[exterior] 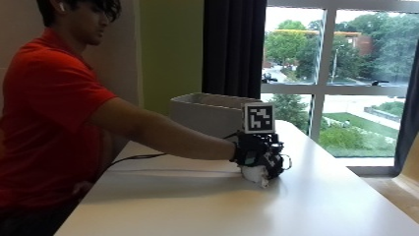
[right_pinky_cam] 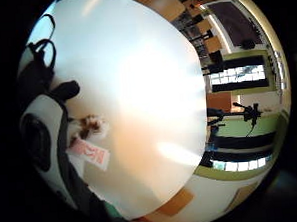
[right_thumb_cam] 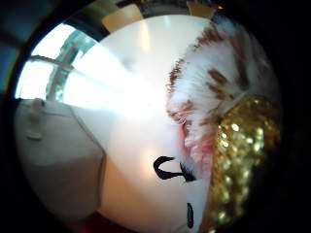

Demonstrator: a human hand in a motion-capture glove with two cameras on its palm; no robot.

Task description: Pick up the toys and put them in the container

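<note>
Gripping a plush toy, the gloved right hand sits low on the white bench, fingers curled over the toy from above. Toy touches the bench surface under the palm; only a white patch of it shows below the glove in the outside view.

Thumb-side palm view: the toy fills much of the frame, so it's close to the palm. White fur with brown flecks, some pink, a gold sequin patch and black stitched marks on white fabric. Pale bench surface beyond it, and the container shows as a light grey wall.

Little-finger-side view: furry white-and-brown bit of the toy at the glove edge, with a pink-printed tag lying flat on the bench beside it.

Farther back on the bench, behind the hand: a light grey rectangular container, open top, well apart from the toy. Person in a red shirt sits at the near-left end, right arm stretched out over the bench. Big window behind.
</note>
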